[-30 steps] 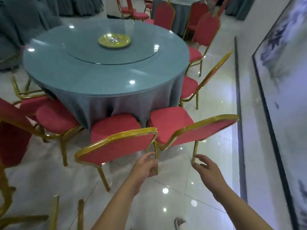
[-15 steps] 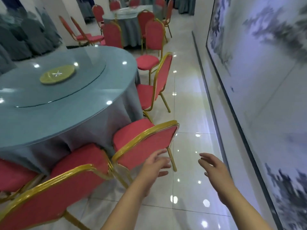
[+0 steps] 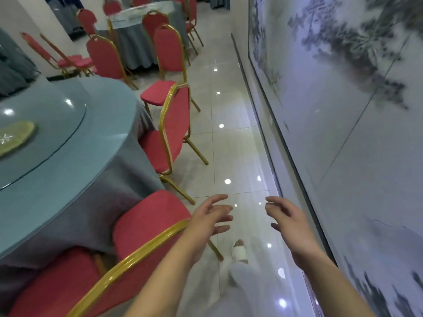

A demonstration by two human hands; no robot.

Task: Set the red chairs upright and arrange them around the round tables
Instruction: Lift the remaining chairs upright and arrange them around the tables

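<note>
A round table [image 3: 75,156] with a blue-grey cloth fills the left side. Red chairs with gold frames stand upright around it: the nearest chair [image 3: 146,229] at the bottom, a second chair [image 3: 171,131] further along and a third chair [image 3: 167,56] behind that. My left hand [image 3: 209,219] floats with fingers spread just right of the nearest chair's back and holds nothing. My right hand [image 3: 286,219] hangs open over the tiled floor beside the wall, empty too.
A long wall painting [image 3: 343,110] runs down the right, leaving a narrow tiled aisle [image 3: 231,143] between it and the chairs. A second round table [image 3: 142,26] with more red chairs stands further back. My foot in a white slipper [image 3: 239,251] is below the hands.
The view has swung to the right along the aisle. Both hands have come away from the two nearest chair backs and now hang free over the floor.
</note>
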